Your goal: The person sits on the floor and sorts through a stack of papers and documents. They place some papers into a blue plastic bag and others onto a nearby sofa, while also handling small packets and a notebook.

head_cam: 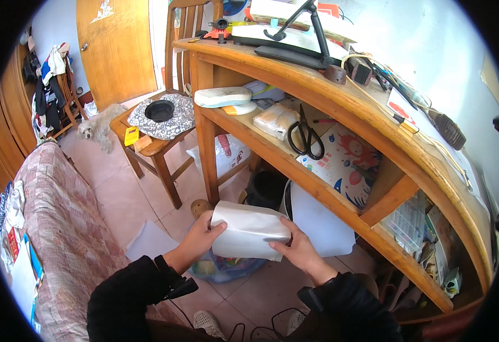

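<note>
Between my two hands is a white, slightly glossy folded paper piece (249,233), creased lengthwise; whether it is a bag or a wrapped box I cannot tell. My left hand (204,233) grips its left end, thumb on top. At the right end my right hand (300,248) pinches it, with the fingers partly hidden behind. Below it on the floor, a bluish plastic bag (221,271) with mixed contents is partly covered by the paper. White sheets (151,241) lie on the floor to the left, and another large white sheet (318,222) is at the right.
A wooden desk (275,162) runs along the right, its shelf holding black-handled scissors (305,139). Ahead stands a wooden chair (155,147) with a cushion. A cloth-covered sofa or bed (57,222) borders the left. A dog (100,126) lies near the door. Cables (271,327) trail by my feet.
</note>
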Available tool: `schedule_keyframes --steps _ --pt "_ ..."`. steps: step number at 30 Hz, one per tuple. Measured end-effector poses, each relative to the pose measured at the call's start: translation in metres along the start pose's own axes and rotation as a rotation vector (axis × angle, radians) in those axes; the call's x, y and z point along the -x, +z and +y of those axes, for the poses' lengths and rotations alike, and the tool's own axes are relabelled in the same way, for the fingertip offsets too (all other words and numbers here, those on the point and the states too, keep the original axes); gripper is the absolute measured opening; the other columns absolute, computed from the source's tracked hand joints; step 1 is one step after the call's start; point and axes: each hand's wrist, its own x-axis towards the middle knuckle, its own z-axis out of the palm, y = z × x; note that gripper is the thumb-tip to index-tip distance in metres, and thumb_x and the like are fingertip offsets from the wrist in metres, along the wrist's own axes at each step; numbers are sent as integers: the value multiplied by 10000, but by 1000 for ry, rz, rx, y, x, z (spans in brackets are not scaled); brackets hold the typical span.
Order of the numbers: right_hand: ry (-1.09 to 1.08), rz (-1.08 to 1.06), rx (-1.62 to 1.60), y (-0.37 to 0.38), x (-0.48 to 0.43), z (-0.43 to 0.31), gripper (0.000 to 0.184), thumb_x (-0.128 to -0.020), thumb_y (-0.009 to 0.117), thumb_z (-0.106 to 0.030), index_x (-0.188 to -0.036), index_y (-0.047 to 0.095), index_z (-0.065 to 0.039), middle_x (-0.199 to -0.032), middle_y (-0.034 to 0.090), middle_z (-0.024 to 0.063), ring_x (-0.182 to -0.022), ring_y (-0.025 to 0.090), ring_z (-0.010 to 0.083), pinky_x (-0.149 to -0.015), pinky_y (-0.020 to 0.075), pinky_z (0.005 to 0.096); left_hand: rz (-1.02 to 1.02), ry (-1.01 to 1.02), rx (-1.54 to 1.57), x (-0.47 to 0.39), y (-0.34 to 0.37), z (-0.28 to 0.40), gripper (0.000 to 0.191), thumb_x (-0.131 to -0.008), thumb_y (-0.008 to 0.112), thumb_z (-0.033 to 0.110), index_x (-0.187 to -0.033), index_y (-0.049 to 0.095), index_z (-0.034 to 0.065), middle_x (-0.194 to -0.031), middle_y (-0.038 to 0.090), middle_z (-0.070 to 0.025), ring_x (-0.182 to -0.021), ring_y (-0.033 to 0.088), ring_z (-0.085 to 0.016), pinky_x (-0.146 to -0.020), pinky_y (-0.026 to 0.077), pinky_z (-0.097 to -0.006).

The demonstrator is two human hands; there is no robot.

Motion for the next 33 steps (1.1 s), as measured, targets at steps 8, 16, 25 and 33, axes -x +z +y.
schedule_keyframes --steps 8,16,25,33 --pt "-107 80 279 -11 2 -13 228 -858 651 -109 -1080 669 -58 -955 674 209 -882 622 382 -805 502 417 54 86 1 3 3 3 467 -951 609 233 -1318 425 10 -1153 579 -114 -1130 525 -197 -953 429 -337" --pt "-260 59 394 -12 2 -13 158 -842 662 -70 -983 723 -107 -883 599 125 -880 555 320 -808 465 401 -159 332 -710 3 -11 5 246 -876 674 192 -1072 650 46 -1089 636 -168 -1037 592 -301 -900 460 -366" --pt "-355 120 366 -10 3 -19 103 -849 675 -93 -944 713 -81 -857 590 101 -839 543 290 -791 472 389 -161 231 -813 12 -10 17 186 -936 564 214 -1004 648 63 -863 657 -168 -791 636 -344 -700 504 -407" --pt "-91 9 42 -7 6 -21 219 -964 608 -240 -995 648 -27 -786 651 82 -711 577 125 -677 491 291 -336 138 -879 12 -20 35 211 -951 548 248 -973 633 56 -824 639 -179 -731 633 -353 -673 500 -416"
